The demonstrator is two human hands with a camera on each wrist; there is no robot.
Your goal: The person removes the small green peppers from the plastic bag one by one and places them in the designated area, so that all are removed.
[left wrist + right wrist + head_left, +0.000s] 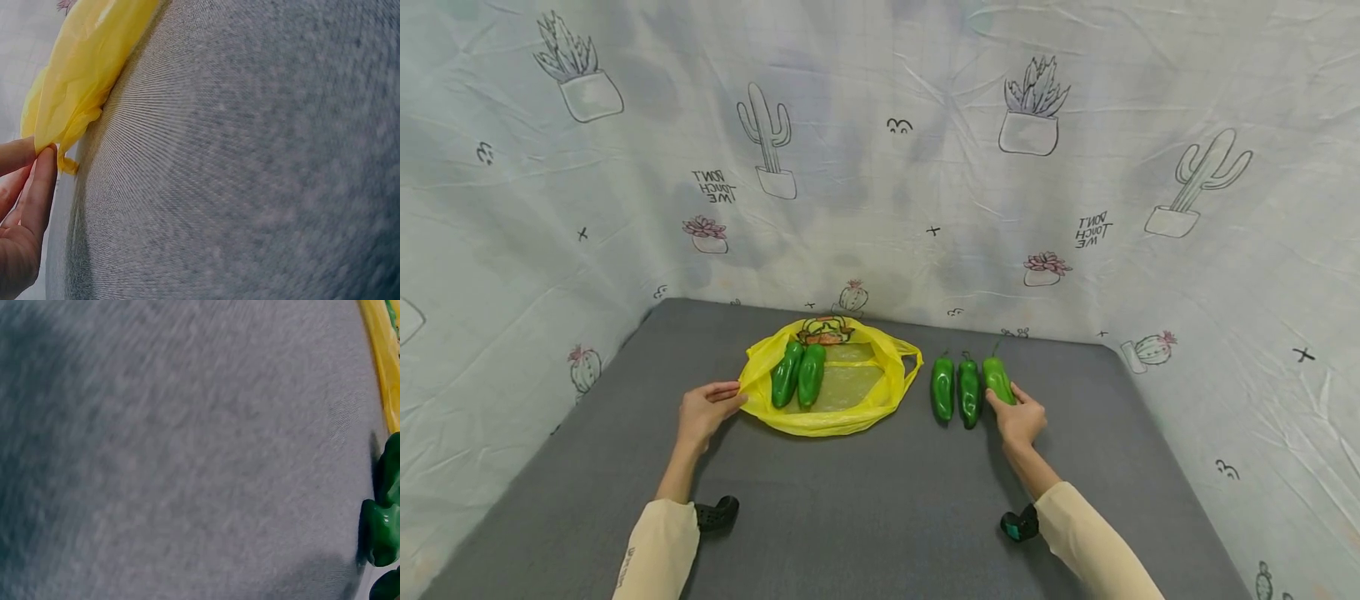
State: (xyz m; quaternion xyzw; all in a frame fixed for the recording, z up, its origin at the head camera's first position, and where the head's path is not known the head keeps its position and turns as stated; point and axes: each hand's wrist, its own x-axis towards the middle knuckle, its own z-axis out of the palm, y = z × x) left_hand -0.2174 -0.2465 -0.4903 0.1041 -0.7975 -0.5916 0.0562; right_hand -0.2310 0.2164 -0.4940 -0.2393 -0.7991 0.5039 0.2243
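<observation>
A yellow plastic bag [831, 425] lies with its mouth spread wide, and two dark green peppers [811, 377] rest side by side inside its left part. At the bag's left rim my left hand [706, 410] pinches the plastic between thumb and fingers; the left wrist view shows the pinched yellow film [75, 87] up close. Right of the bag, three green peppers stand in a row, stems away from me. My right hand [1021, 417] grips the lower end of the rightmost, lighter green pepper [997, 377]. The middle pepper [969, 395] and left pepper [943, 389] lie untouched beside it.
A grey cloth-covered table [865, 517] carries everything. White fabric [865, 167] printed with cactus drawings hangs behind and along both sides. Dark devices are strapped at the left wrist [718, 515] and right wrist [1021, 525]. The bag's handle loop [914, 367] points toward the peppers.
</observation>
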